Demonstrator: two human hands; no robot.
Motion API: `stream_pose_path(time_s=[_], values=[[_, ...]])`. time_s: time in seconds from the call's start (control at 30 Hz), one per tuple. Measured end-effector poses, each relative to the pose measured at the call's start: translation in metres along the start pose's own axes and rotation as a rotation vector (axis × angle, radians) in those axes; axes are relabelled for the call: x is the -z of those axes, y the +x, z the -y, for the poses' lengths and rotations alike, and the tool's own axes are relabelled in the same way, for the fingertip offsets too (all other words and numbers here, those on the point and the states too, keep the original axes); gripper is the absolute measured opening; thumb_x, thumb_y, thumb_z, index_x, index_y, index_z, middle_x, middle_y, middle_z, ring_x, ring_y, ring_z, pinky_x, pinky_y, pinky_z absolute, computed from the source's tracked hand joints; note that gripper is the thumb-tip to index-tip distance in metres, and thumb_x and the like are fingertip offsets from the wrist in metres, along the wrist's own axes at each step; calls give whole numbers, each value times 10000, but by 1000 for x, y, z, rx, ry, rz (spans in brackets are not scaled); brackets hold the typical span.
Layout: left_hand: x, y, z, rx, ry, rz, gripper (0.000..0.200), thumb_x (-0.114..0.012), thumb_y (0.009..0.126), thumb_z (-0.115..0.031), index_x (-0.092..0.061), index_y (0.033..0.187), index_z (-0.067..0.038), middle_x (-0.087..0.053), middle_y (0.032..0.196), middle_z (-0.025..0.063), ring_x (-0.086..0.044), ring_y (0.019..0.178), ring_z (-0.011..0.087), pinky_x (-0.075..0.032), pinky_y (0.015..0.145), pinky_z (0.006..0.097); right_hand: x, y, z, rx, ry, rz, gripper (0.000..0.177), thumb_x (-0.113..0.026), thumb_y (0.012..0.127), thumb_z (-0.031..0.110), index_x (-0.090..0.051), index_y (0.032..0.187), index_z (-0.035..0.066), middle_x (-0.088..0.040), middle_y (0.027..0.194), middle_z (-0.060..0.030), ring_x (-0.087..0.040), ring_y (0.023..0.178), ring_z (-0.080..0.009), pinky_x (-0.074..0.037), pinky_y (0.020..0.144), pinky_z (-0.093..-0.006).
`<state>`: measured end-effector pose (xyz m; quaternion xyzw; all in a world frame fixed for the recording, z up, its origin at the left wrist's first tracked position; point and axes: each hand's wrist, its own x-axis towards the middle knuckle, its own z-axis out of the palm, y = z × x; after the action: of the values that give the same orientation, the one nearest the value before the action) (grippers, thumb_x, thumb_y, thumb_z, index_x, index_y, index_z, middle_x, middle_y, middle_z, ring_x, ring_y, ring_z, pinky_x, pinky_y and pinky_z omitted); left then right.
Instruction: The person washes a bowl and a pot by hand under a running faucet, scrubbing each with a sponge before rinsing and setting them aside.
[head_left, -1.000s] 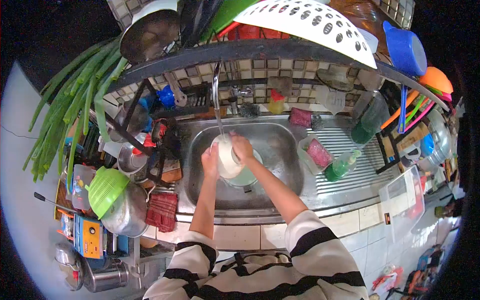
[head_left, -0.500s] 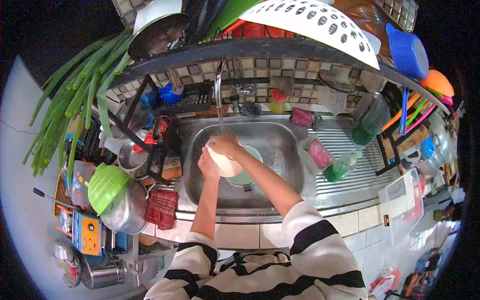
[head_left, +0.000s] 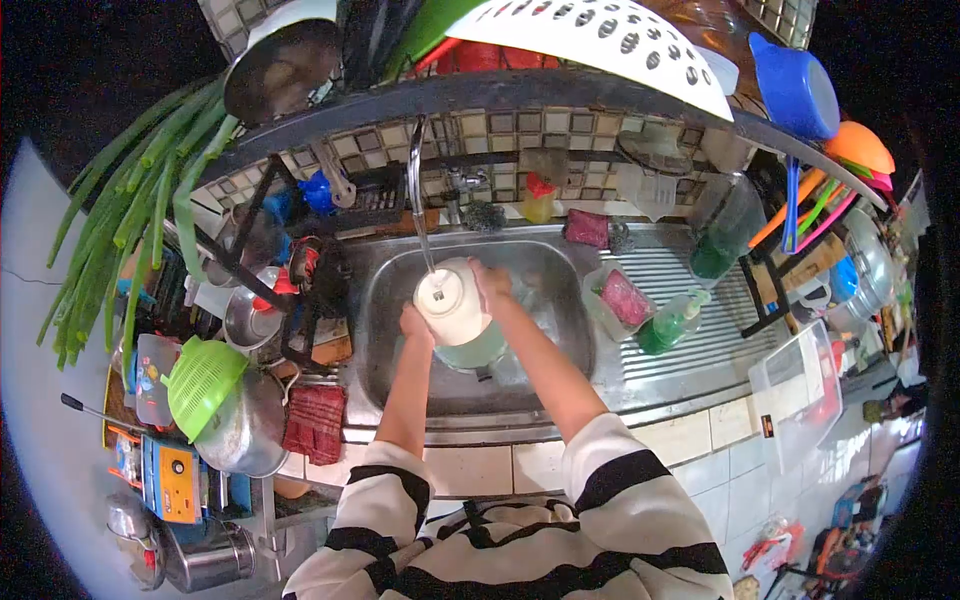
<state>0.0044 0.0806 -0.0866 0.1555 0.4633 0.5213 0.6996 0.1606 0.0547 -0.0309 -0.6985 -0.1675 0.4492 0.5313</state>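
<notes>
A cream-coloured bowl (head_left: 462, 312) is held bottom up over the steel sink (head_left: 380, 375), its round foot facing the camera under the faucet (head_left: 415, 190). Water from the faucet falls onto it. My left hand (head_left: 416, 325) grips its left edge. On the upper right side, my right hand (head_left: 490, 284) holds the rim, fingers partly hidden behind it. Below the bowl, a pale green round container (head_left: 475, 352) sits in the sink.
Right of the sink are a tub with a pink sponge (head_left: 626, 298), a green soap bottle (head_left: 672, 322) and a ribbed drainboard (head_left: 650, 370). A red cloth (head_left: 315, 424) and a pot with a green colander (head_left: 205, 388) stand left. A dark rack (head_left: 500, 98) spans above.
The bowl has been turned so its underside faces up. My right hand has moved from across the bowl to its right edge. The whole view has shifted slightly.
</notes>
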Motion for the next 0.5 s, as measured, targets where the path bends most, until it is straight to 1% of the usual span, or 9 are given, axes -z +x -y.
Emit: stream_pose_path(time_s=[0.07, 0.1, 0.13, 0.2, 0.23, 0.33, 0.37, 0.43, 0.5], values=[[-13, 3, 2, -117, 308, 79, 332, -355, 856, -246, -552, 999, -21, -591, 972, 101, -575, 858, 233, -473, 758, 369, 5, 0, 0, 82, -241, -151, 553, -603, 694, 508, -627, 856, -20, -624, 843, -192, -613, 801, -294, -471, 718, -356], [-50, -44, -26, -219, 977, 7, 308, -401, 858, -247, -566, 1027, -50, -590, 1011, 93, -561, 911, 214, -437, 817, 339, 12, -22, 13, 118, -317, -201, 564, -573, 690, 520, -629, 843, -20, -612, 866, -213, -593, 841, -331, -459, 748, -383], [-52, -42, -23, -218, 980, 7, 308, -401, 858, -247, -566, 1027, -50, -590, 1011, 93, -561, 911, 214, -437, 817, 339, 16, -36, 20, 154, -394, -250, 577, -543, 685, 533, -631, 830, -19, -601, 889, -234, -573, 882, -367, -447, 778, -410], [-54, -36, -18, -648, 897, 362, 305, -447, 856, -241, -555, 1083, -69, -575, 1068, 95, -532, 984, 196, -384, 886, 314, 20, -40, 17, 159, -414, -219, 589, -536, 682, 548, -632, 849, -9, -603, 876, -232, -574, 877, -370, -447, 777, -411], [-55, -32, -21, -796, 1099, 500, 323, -453, 864, -275, -563, 1091, -73, -568, 1094, 85, -505, 1029, 183, -339, 930, 296, 22, -42, 15, 166, -434, -187, 602, -529, 680, 563, -633, 868, 1, -605, 864, -230, -574, 873, -373, -447, 775, -412], [-56, -43, -34, -902, 1157, 660, 365, -407, 878, -318, -567, 1074, -54, -577, 1079, 84, -512, 1023, 192, -364, 902, 300, 21, -48, 8, 191, -379, -221, 579, -502, 720, 548, -629, 762, -15, -590, 845, -255, -568, 865, -374, -432, 752, -418], [-47, -29, -33, -905, 1158, 662, 365, -407, 878, -318, -567, 1074, -54, -577, 1079, 84, -512, 1023, 192, -364, 902, 300, 19, -48, 9, 193, -376, -222, 579, -502, 720, 548, -629, 762, -15, -590, 845, -255, -568, 865, -374, -432, 752, -418], [-14, 20, -23, 45, 744, 420, 415, -353, 890, -358, -558, 1084, -53, -568, 1093, 91, -507, 1038, 222, -377, 890, 320, 15, -41, 2, 151, -400, -247, 564, -503, 723, 537, -628, 753, -12, -592, 844, -251, -567, 865, -374, -430, 759, -411], [-15, 16, -21, -108, 996, 362, 431, -313, 884, -351, -547, 1089, -53, -542, 1126, 111, -495, 1052, 265, -374, 893, 344, 13, -44, 2, 126, -399, -234, 555, -501, 726, 531, -630, 758, -8, -592, 848, -251, -569, 864, -372, -429, 764, -408]])
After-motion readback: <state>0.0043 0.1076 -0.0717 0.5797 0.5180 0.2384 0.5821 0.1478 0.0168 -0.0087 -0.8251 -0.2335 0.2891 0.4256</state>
